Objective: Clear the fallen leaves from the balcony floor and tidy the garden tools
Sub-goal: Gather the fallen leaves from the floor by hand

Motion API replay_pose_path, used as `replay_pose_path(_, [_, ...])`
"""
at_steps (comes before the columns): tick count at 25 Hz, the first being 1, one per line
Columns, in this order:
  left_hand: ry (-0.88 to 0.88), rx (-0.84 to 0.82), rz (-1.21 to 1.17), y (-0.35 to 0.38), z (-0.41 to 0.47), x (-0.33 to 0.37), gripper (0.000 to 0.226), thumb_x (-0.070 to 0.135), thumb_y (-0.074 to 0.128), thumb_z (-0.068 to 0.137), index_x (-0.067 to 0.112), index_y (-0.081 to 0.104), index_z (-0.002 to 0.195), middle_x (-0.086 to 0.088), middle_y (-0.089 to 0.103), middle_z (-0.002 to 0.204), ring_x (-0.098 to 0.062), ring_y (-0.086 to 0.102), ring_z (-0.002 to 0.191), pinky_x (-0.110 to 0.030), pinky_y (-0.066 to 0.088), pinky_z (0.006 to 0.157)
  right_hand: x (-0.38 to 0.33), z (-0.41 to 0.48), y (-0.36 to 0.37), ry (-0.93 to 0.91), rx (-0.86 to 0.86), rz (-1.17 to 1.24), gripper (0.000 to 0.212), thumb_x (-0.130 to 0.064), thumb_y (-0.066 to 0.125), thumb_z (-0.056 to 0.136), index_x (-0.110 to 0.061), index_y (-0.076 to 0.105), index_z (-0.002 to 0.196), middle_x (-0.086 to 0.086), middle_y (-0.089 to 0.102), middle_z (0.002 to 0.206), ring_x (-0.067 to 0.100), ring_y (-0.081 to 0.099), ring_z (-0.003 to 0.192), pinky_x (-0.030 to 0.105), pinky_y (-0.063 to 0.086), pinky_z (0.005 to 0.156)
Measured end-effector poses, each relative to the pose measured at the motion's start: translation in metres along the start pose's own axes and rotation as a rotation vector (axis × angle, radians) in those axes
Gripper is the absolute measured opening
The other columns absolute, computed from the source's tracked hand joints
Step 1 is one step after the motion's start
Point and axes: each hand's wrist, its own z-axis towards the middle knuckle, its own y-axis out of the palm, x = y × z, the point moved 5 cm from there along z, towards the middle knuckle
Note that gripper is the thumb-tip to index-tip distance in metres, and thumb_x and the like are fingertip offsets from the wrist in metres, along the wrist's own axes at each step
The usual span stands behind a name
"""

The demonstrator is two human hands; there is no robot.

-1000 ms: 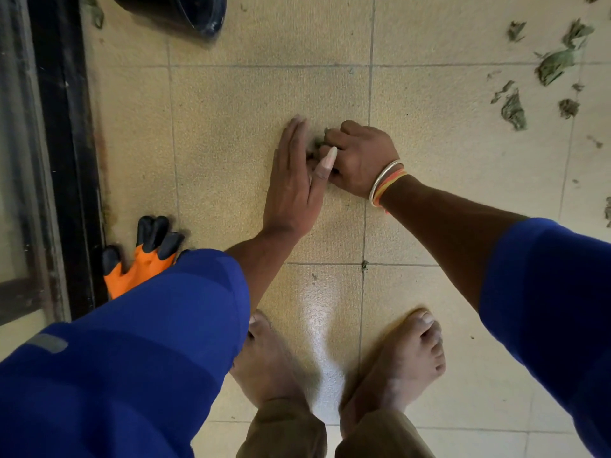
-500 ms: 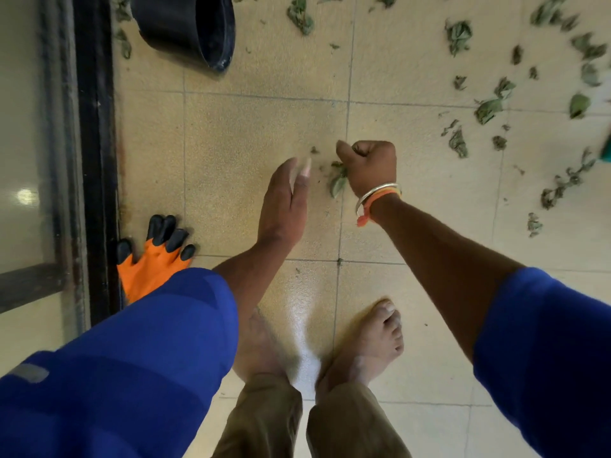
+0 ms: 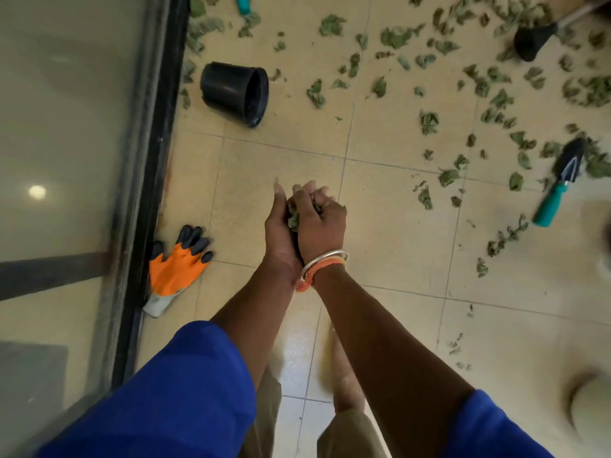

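Raised off the floor, leaves (image 3: 293, 220) are clenched by right hand (image 3: 322, 224), left hand's (image 3: 280, 228) grip hidden — pot (image 3: 236, 92) lies at eleven o'clock, left nearer.

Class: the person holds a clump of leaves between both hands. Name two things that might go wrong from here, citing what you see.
1. The clump is only pressed between the left hand and right hand; bits may drop if it is carried to the pot, which lies on its side.
2. The foot looks bare, and a trowel lies among scattered leaves; a step there might hurt.
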Motion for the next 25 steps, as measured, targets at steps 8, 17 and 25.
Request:
replay_pose_path(8, [0.34,0.001,-0.352,0.019,-0.087,0.065,0.033,0.023,0.04,0.103,0.004,0.066,0.096,-0.01,0.072,0.09,-0.021,0.073,0.084,-0.03,0.061,0.078,-0.064,-0.069,0.045,-0.13,-0.274,0.141,0.038,-0.026,0.049,0.101,-0.005,0.064,0.073,0.005,0.07,0.082,0.023,0.066,0.082,0.043,0.056,0.083])
replay_pose_path(17, [0.727,0.099,-0.554,-0.13,-0.249,0.094,0.033,0.013,0.042,0.101,0.005,0.061,0.126,-0.007,0.07,0.113,-0.02,0.064,0.111,-0.029,0.05,0.099,0.001,-0.26,0.116,-0.217,-0.659,-0.028,0.033,-0.021,0.051,0.093,-0.005,0.07,0.115,0.01,0.07,0.117,0.024,0.064,0.113,0.05,0.049,0.101])
replay_pose_path(25, [1.044,0.302,-0.823,-0.362,-0.487,-0.024,0.035,0.017,0.041,0.103,0.006,0.055,0.132,-0.012,0.064,0.121,-0.023,0.061,0.112,-0.03,0.05,0.1,0.187,-0.548,0.077,-0.161,-1.126,-0.278,0.043,-0.032,0.049,0.097,-0.009,0.061,0.131,0.004,0.062,0.133,0.013,0.058,0.123,0.03,0.048,0.104])
